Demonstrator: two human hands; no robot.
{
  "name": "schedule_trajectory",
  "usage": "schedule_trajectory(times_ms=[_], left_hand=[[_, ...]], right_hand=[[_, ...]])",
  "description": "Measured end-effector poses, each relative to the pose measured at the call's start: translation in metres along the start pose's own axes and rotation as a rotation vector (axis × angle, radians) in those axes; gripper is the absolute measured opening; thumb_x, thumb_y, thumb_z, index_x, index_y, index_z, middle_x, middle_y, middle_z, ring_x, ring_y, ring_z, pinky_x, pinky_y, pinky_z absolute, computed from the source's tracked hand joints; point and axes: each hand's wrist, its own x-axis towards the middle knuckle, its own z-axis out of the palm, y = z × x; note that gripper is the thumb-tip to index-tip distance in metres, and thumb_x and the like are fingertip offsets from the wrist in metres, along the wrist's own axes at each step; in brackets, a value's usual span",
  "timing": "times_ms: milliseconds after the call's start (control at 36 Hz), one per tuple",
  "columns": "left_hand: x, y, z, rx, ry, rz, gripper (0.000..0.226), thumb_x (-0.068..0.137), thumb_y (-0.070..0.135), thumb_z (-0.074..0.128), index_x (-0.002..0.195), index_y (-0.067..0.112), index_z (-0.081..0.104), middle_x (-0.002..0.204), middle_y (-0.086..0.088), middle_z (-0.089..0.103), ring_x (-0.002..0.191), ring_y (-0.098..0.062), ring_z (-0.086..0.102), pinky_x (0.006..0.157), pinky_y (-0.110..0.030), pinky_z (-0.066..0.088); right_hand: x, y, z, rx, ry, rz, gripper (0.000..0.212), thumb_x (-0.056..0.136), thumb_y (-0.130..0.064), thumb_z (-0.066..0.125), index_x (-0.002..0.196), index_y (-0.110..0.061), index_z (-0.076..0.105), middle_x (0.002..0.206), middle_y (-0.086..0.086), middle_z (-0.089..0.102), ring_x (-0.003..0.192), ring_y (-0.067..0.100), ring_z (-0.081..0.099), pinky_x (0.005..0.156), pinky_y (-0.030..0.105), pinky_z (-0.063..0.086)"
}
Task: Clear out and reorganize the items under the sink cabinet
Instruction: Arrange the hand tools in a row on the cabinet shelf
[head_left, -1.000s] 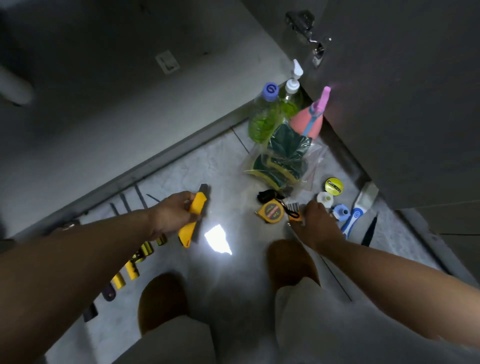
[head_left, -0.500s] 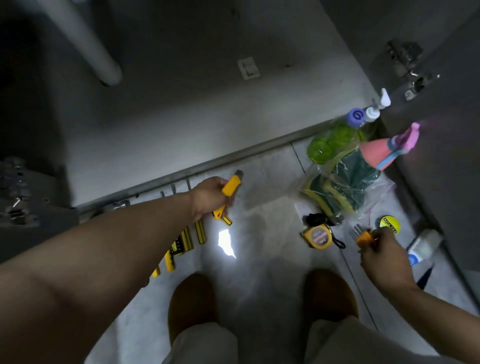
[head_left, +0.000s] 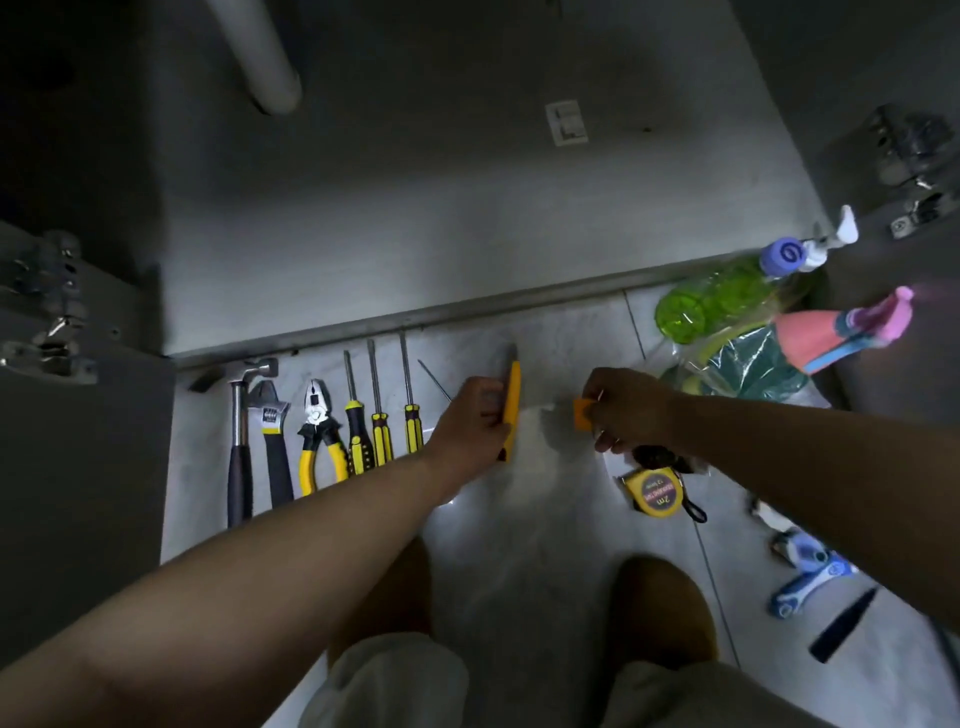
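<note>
Head view, looking down at a tiled floor (head_left: 545, 519) in front of the open sink cabinet (head_left: 467, 218). A grey pipe (head_left: 260, 57) comes down at the cabinet's far left.

Left hand (head_left: 475, 418) has its fingers curled round a yellow utility knife (head_left: 514, 395). The knife sits near the floor's far edge, about mid-width, with its tip towards the cabinet's front lip. Whether it touches the floor cannot be told.

Right hand (head_left: 631, 410) pinches a small orange item (head_left: 581, 413) in its fingertips, just right of the knife. The item is too blurred to name.

A row of tools lies along the far edge at the left, handles towards the person:
- hammer (head_left: 240, 447)
- adjustable wrench (head_left: 272, 431)
- yellow-handled pliers (head_left: 318, 441)
- three screwdrivers (head_left: 379, 426)
- a thin metal rod (head_left: 435, 382), partly under the left hand

A yellow tape measure (head_left: 657, 493) lies on the floor near the right wrist.

At the far right corner:
- green bottle (head_left: 711, 299) with a blue cap
- pink spray bottle (head_left: 831, 335)
- clear bag of green sponges (head_left: 743, 371)

Along the right edge:
- blue-and-white brush (head_left: 810, 577)
- a dark flat piece (head_left: 844, 623), kind unclear
</note>
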Motion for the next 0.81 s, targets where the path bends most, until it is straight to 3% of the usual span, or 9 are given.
schedule_trajectory(times_ms=[83, 194, 250, 333, 389, 444, 556, 694, 806], left_hand=[[-0.006, -0.001, -0.001, 0.188, -0.033, 0.086, 0.051, 0.091, -0.006, 0.053, 0.137, 0.014, 0.047, 0.119, -0.006, 0.060, 0.103, -0.012, 0.062, 0.075, -0.011, 0.050], [-0.012, -0.010, -0.012, 0.579, 0.051, 0.333, 0.054, 0.089, -0.005, 0.048, 0.139, 0.015, 0.051, 0.132, -0.009, 0.053, 0.122, -0.022, 0.052, 0.104, -0.034, 0.046], [-0.012, -0.017, -0.019, 0.822, 0.069, 0.427, 0.054, 0.087, 0.000, 0.052, 0.137, 0.020, 0.056, 0.132, -0.004, 0.053, 0.123, -0.024, 0.047, 0.101, -0.038, 0.045], [-0.012, -0.025, -0.029, 1.112, 0.098, 0.470, 0.047, 0.086, 0.010, 0.057, 0.129, 0.026, 0.062, 0.130, 0.003, 0.052, 0.121, -0.022, 0.044, 0.094, -0.032, 0.041], [-0.012, -0.031, -0.035, 1.155, 0.076, 0.502, 0.041, 0.087, 0.009, 0.057, 0.126, 0.023, 0.063, 0.130, 0.001, 0.052, 0.121, -0.022, 0.043, 0.098, -0.030, 0.041], [-0.012, -0.038, -0.039, 1.157, 0.045, 0.540, 0.038, 0.087, 0.004, 0.059, 0.123, 0.016, 0.066, 0.130, -0.003, 0.054, 0.124, -0.024, 0.044, 0.100, -0.030, 0.043], [-0.014, -0.045, -0.046, 1.140, 0.009, 0.564, 0.033, 0.087, -0.002, 0.060, 0.118, 0.009, 0.067, 0.134, -0.007, 0.053, 0.133, -0.024, 0.039, 0.096, -0.035, 0.052], [-0.015, -0.046, -0.052, 1.139, 0.010, 0.601, 0.036, 0.082, -0.008, 0.059, 0.115, 0.003, 0.068, 0.131, -0.013, 0.057, 0.132, -0.030, 0.044, 0.099, -0.039, 0.050], [-0.017, -0.046, -0.052, 1.144, 0.018, 0.616, 0.032, 0.081, -0.008, 0.062, 0.111, 0.003, 0.070, 0.124, -0.015, 0.062, 0.125, -0.034, 0.050, 0.100, -0.040, 0.050]], right_hand=[[0.008, 0.003, 0.015, -0.079, -0.013, 0.054, 0.019, 0.093, -0.001, 0.045, 0.105, -0.005, 0.059, 0.084, 0.023, 0.068, 0.072, 0.034, 0.069, 0.063, 0.036, 0.054], [0.005, 0.017, 0.023, -0.155, 0.005, 0.067, 0.017, 0.091, -0.007, 0.051, 0.085, -0.019, 0.060, 0.075, 0.015, 0.069, 0.062, 0.028, 0.070, 0.053, 0.034, 0.056], [0.004, 0.023, 0.023, -0.240, 0.012, 0.059, 0.017, 0.091, -0.008, 0.050, 0.085, -0.020, 0.059, 0.081, 0.012, 0.070, 0.069, 0.025, 0.072, 0.058, 0.035, 0.059], [0.000, 0.029, 0.024, -0.453, 0.091, 0.044, 0.016, 0.091, -0.012, 0.052, 0.103, -0.023, 0.054, 0.103, 0.006, 0.064, 0.095, 0.025, 0.065, 0.069, 0.030, 0.050], [-0.003, 0.030, 0.028, -0.563, 0.180, -0.005, 0.033, 0.090, -0.017, 0.055, 0.122, -0.019, 0.050, 0.119, 0.012, 0.055, 0.112, 0.032, 0.058, 0.083, 0.036, 0.050], [-0.005, 0.027, 0.035, -0.601, 0.262, -0.061, 0.042, 0.088, -0.018, 0.057, 0.128, -0.014, 0.044, 0.124, 0.015, 0.046, 0.114, 0.037, 0.055, 0.091, 0.045, 0.052], [0.001, 0.007, 0.044, -0.619, 0.231, -0.119, 0.043, 0.094, -0.030, 0.057, 0.127, -0.005, 0.042, 0.125, 0.017, 0.046, 0.107, 0.038, 0.059, 0.082, 0.041, 0.049], [0.011, -0.013, 0.060, -0.428, 0.285, -0.015, 0.040, 0.097, -0.033, 0.054, 0.125, -0.007, 0.043, 0.123, 0.017, 0.056, 0.113, 0.038, 0.058, 0.093, 0.045, 0.048], [0.013, -0.020, 0.086, -0.386, 0.370, -0.022, 0.033, 0.102, -0.035, 0.044, 0.125, -0.011, 0.039, 0.121, 0.015, 0.059, 0.111, 0.038, 0.060, 0.092, 0.048, 0.047]])
